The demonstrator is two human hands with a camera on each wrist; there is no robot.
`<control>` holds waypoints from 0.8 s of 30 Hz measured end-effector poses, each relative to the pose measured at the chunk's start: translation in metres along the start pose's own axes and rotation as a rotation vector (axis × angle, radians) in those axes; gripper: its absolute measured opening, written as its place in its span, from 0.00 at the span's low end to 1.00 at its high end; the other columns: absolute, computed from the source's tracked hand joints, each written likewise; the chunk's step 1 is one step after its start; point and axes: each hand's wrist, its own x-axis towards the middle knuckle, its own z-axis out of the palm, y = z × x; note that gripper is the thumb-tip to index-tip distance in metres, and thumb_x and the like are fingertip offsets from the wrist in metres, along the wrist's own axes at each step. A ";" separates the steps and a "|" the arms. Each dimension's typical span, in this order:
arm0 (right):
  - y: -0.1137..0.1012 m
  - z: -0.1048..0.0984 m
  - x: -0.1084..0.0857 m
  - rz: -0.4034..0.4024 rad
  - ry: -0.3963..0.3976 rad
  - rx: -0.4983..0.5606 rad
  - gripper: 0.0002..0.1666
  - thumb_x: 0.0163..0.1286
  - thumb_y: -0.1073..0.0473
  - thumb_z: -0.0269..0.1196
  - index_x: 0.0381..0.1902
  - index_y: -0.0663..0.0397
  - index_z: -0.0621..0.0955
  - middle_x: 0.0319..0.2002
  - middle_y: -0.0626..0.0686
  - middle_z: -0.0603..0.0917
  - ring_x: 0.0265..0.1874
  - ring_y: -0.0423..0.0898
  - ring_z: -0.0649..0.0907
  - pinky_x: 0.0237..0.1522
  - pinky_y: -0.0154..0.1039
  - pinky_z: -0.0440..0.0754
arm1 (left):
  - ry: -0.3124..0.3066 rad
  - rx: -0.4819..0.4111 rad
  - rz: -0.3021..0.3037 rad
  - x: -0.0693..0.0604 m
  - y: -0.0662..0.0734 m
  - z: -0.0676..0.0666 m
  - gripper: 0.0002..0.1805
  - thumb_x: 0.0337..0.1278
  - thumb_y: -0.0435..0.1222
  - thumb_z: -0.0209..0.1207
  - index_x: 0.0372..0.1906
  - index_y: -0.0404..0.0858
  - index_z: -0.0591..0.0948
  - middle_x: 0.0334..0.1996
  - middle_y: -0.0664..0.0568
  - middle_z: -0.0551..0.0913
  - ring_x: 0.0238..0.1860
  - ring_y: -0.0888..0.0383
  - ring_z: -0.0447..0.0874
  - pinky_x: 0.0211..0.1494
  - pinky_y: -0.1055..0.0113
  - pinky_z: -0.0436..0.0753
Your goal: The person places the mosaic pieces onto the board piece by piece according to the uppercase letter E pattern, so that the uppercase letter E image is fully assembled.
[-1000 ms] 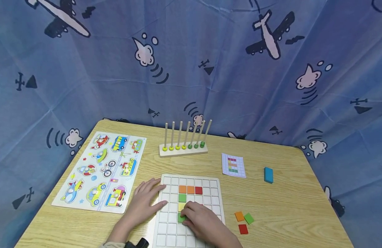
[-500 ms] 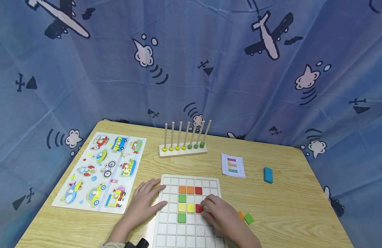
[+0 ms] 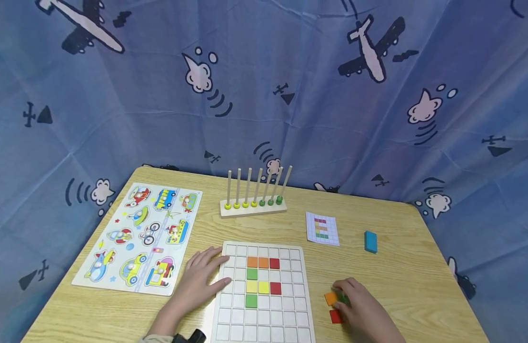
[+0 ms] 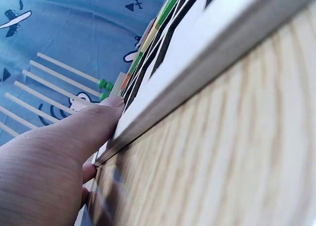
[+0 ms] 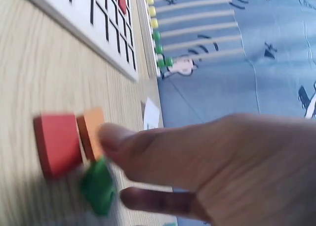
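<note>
A white grid board [image 3: 242,331] lies on the table, holding orange, red, green and yellow square tiles in some cells. My left hand [image 3: 199,278] rests at its left edge with fingers spread; in the left wrist view the thumb [image 4: 106,118] touches the board's side. To the right of the board, my right hand [image 3: 360,307] reaches down over a green tile [image 5: 98,186], thumb and finger apart on either side of it. Beside that tile lie an orange tile [image 3: 330,298] and a red tile [image 3: 335,316]. The fingers partly hide the green one in the head view.
A picture puzzle board [image 3: 135,238] lies at left. Behind the grid board stands a peg rack [image 3: 253,209] with yellow and green beads. A printed pattern card [image 3: 323,228] and a blue block [image 3: 370,242] lie at back right. A blue curtain [image 3: 264,95] hangs behind.
My right hand has moved right, off the grid board to the loose tiles. A yellow tile and a red tile on the board are now uncovered. The left hand has stayed still.
</note>
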 end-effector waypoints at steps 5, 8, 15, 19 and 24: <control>0.013 0.000 0.000 0.044 -0.050 0.012 0.18 0.55 0.60 0.71 0.45 0.51 0.80 0.40 0.46 0.79 0.37 0.41 0.75 0.44 0.44 0.81 | 0.000 0.001 0.000 0.000 0.000 0.000 0.30 0.55 0.57 0.60 0.62 0.52 0.75 0.69 0.53 0.66 0.72 0.50 0.57 0.75 0.48 0.47; 0.015 0.001 0.000 0.046 -0.045 0.017 0.18 0.55 0.62 0.71 0.44 0.51 0.80 0.38 0.46 0.78 0.36 0.40 0.75 0.43 0.42 0.81 | -0.002 0.001 -0.003 0.001 0.000 0.001 0.30 0.55 0.57 0.60 0.62 0.53 0.75 0.70 0.54 0.66 0.72 0.50 0.57 0.75 0.49 0.47; 0.020 0.004 0.002 0.036 0.006 0.020 0.16 0.57 0.63 0.70 0.44 0.50 0.80 0.37 0.45 0.78 0.34 0.38 0.75 0.40 0.39 0.81 | -0.002 -0.007 -0.003 0.001 0.000 0.001 0.29 0.55 0.56 0.61 0.62 0.52 0.75 0.70 0.53 0.66 0.72 0.50 0.57 0.75 0.49 0.47; 0.022 0.004 0.003 0.057 -0.006 0.023 0.17 0.58 0.60 0.70 0.45 0.52 0.80 0.39 0.47 0.79 0.35 0.40 0.75 0.41 0.41 0.81 | 0.000 0.001 0.001 0.001 -0.001 0.001 0.30 0.55 0.56 0.61 0.62 0.52 0.75 0.69 0.53 0.67 0.72 0.50 0.57 0.75 0.49 0.47; 0.023 0.004 0.003 0.073 -0.025 0.027 0.19 0.58 0.57 0.70 0.46 0.55 0.79 0.39 0.47 0.79 0.35 0.41 0.75 0.41 0.43 0.81 | 0.009 0.003 0.008 0.000 -0.001 0.001 0.30 0.55 0.56 0.61 0.62 0.52 0.75 0.69 0.53 0.67 0.72 0.50 0.58 0.75 0.48 0.48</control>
